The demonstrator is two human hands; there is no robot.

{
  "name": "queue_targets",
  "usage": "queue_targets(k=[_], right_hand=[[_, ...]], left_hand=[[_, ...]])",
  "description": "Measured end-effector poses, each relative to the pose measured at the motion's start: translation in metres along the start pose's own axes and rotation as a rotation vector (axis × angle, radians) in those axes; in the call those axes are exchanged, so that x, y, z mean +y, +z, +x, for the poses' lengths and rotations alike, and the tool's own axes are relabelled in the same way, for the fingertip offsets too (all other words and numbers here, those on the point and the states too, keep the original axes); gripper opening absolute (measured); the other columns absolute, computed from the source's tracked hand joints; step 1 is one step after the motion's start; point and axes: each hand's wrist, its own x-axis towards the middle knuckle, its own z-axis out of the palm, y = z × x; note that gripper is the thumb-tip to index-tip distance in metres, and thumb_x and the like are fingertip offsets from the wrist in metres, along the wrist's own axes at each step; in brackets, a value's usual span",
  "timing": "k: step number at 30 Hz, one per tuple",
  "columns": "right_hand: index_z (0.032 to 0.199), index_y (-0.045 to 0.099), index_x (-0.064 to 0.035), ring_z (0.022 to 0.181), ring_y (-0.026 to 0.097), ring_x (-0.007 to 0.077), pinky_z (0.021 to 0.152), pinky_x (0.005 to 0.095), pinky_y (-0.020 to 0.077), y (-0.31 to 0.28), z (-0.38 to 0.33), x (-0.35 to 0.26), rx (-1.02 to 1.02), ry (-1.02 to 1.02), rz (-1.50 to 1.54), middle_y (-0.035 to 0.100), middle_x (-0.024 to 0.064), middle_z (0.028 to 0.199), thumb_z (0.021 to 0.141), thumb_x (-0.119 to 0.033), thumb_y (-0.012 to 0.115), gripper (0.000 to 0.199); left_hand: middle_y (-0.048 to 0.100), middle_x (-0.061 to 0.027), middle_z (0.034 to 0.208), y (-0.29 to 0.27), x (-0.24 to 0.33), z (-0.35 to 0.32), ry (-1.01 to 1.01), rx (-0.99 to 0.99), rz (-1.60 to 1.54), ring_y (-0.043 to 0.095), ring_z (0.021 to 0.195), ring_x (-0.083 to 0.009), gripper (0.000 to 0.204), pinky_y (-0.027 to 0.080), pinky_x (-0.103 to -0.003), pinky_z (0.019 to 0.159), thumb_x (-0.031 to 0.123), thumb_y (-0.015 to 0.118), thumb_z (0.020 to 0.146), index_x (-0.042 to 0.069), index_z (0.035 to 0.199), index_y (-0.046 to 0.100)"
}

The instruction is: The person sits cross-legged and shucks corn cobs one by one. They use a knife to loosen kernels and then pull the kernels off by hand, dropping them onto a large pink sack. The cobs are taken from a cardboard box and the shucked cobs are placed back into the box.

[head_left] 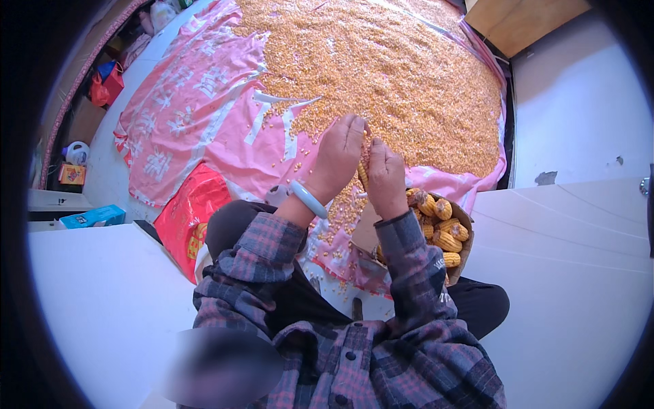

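Between my two hands is a yellow corn cob (364, 163), mostly covered by my fingers. My left hand (335, 158) curls round its left side, a pale bangle (308, 198) on that wrist. From the right, my right hand (386, 178) grips the same cob with bent fingers. Below the hands, loose kernels (346, 208) lie scattered on the pink cloth (231, 146). Just right of my right wrist stands a cardboard box (465, 258) holding several whole corn cobs (446, 240).
A wide heap of loose corn kernels (381, 82) covers the far part of the cloth. A red bag (194, 218) lies at my left knee, with a blue box (93, 217) further left. White panels flank me; a wooden board (521, 24) is at the far right.
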Motion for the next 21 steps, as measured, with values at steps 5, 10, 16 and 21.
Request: queue_targets(k=[5,10,16,21], right_hand=[[0.096,0.056,0.0052,0.062,0.05,0.0188,0.058,0.0332,0.0398,-0.001,0.006,0.017,-0.1,0.172,0.433,0.054,0.0108,0.071,0.095,-0.031,0.044,0.038],[0.087,0.052,-0.0057,0.051,0.041,0.0027,0.043,0.0195,0.0312,0.01,-0.015,0.004,-0.094,-0.004,0.255,0.046,-0.0036,0.061,0.097,-0.035,0.04,0.033],[0.077,0.052,-0.0068,0.04,0.041,0.0068,0.037,0.0212,0.0303,0.002,-0.008,0.02,-0.11,0.296,0.407,0.048,-0.0008,0.055,0.096,-0.042,0.039,0.042],[0.078,0.053,-0.0069,0.04,0.043,0.008,0.036,0.0213,0.0313,-0.004,-0.01,0.007,-0.136,0.355,0.44,0.049,0.0006,0.055,0.094,-0.044,0.041,0.042]], left_hand=[[0.052,-0.014,0.065,0.0,0.013,0.001,-0.046,0.101,-0.024,0.052,0.062,-0.0247,0.029,0.04,-0.036,0.058,0.022,0.04,0.094,0.0,0.08,0.053],[0.05,-0.0027,0.07,-0.006,0.013,0.004,-0.119,-0.013,-0.032,0.045,0.066,-0.0098,0.024,0.038,-0.026,0.06,0.019,0.043,0.094,0.001,0.082,0.052],[0.05,-0.0003,0.071,-0.002,0.01,0.001,-0.062,-0.043,-0.057,0.043,0.067,-0.0062,0.02,0.037,-0.023,0.06,0.017,0.047,0.093,0.001,0.082,0.052],[0.048,0.0,0.067,-0.009,0.007,0.009,-0.105,0.078,-0.158,0.042,0.063,-0.0068,0.022,0.037,-0.026,0.056,0.018,0.046,0.092,0.001,0.079,0.052]])
